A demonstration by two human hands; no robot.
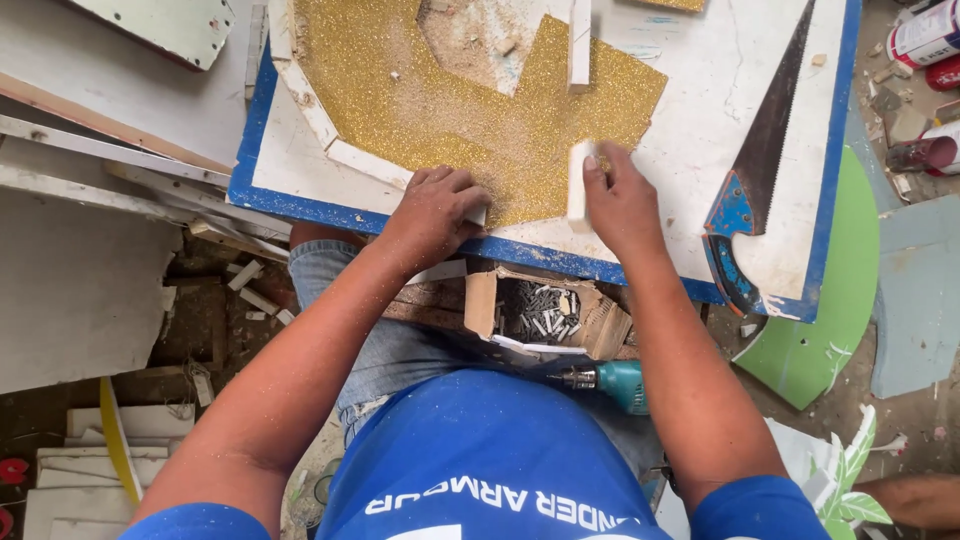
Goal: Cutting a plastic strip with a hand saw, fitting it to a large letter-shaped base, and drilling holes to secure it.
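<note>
A gold glitter sheet [450, 100], cut to an angular shape and edged with white strips, lies on a white board with a blue edge [700, 80]. My left hand [432, 208] presses a white edge strip [478, 214] at the sheet's near edge. My right hand [620, 200] pinches a short white strip [578, 182] standing upright on the glitter sheet's right side. Another white strip [580, 45] stands further up the sheet.
A hand saw with a blue handle [755, 180] lies on the board's right side. An open cardboard box of screws [540, 312] and a teal power drill [610, 382] sit below the board. White offcuts lie at left, spray cans [930, 40] and a green panel [840, 300] at right.
</note>
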